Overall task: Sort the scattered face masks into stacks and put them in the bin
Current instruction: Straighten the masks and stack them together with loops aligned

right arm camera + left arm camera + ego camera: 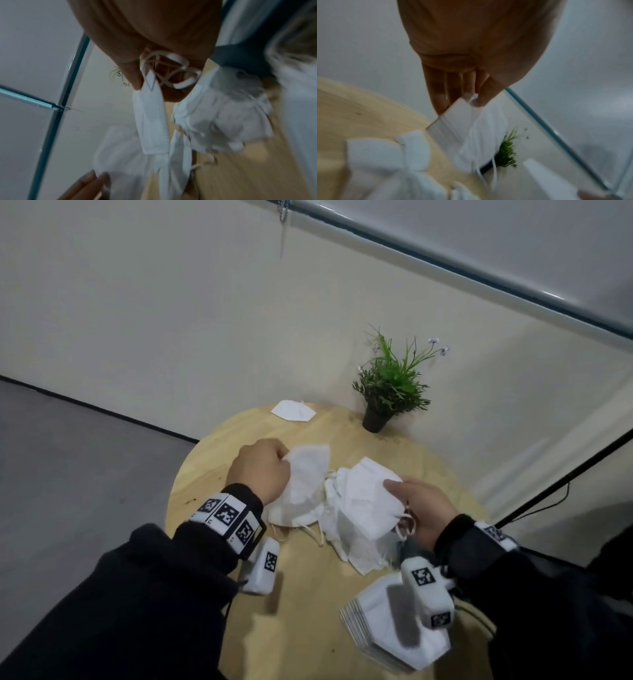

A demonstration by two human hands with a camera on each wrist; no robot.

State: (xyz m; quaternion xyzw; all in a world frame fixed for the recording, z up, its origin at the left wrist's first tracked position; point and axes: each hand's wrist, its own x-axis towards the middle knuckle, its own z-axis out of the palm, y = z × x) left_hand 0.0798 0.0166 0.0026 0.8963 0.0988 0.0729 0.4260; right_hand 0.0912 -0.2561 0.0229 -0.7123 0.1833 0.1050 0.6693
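Sorting is mid-way: the left hand [259, 470] and right hand [420, 510] each pinch a mask [306, 474] from the mid-table heap [346, 529], next laying them squarely on the stack [387, 635] at the near edge.

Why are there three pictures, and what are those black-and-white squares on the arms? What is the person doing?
One camera sits on the person's head; two more sit on the wrists, beside those square markers. The big picture looks down at a round wooden table. The left hand holds a white face mask, and the right hand holds another mask. Loose masks lie between them, a neat stack is near the front edge, one mask lies at the back, beside a potted plant.
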